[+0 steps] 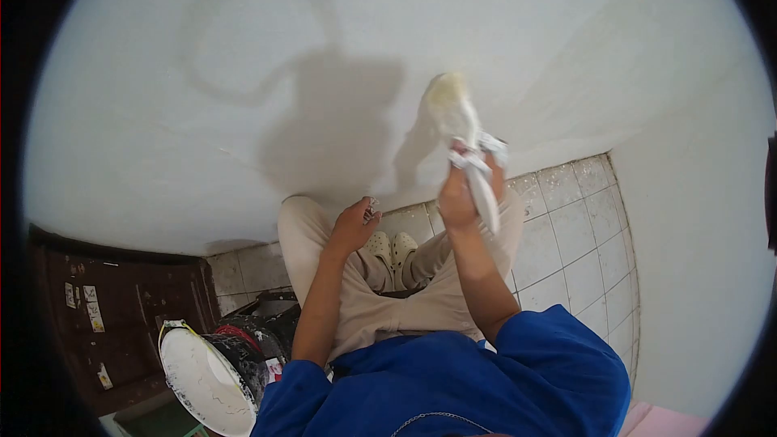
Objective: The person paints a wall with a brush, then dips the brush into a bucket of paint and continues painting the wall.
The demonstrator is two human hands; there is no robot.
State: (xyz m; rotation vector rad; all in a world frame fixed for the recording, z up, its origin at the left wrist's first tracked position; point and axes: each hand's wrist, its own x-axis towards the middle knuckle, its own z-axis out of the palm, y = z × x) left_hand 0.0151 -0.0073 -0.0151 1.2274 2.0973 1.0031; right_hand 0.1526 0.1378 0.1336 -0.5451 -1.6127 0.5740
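Note:
My right hand (460, 198) is wrapped around a paintbrush (457, 117), raised in front of the wall (518, 57). The brush has pale yellowish bristles coated in white, and its white handle end sticks out below my fist. Motion blurs the brush a little, and white smears cover the fingers. Over by my left knee, my left hand (352, 228) is curled closed, with white marks across its fingers; I cannot tell whether anything is inside it.
A paint-splashed bucket (212, 384) with a white inside and a wire handle leans at lower left. Behind it is a dark brown door (121, 307) with stickers. Pale floor tiles (558, 235) meet the wall, and my light clogs (392, 249) rest between my knees.

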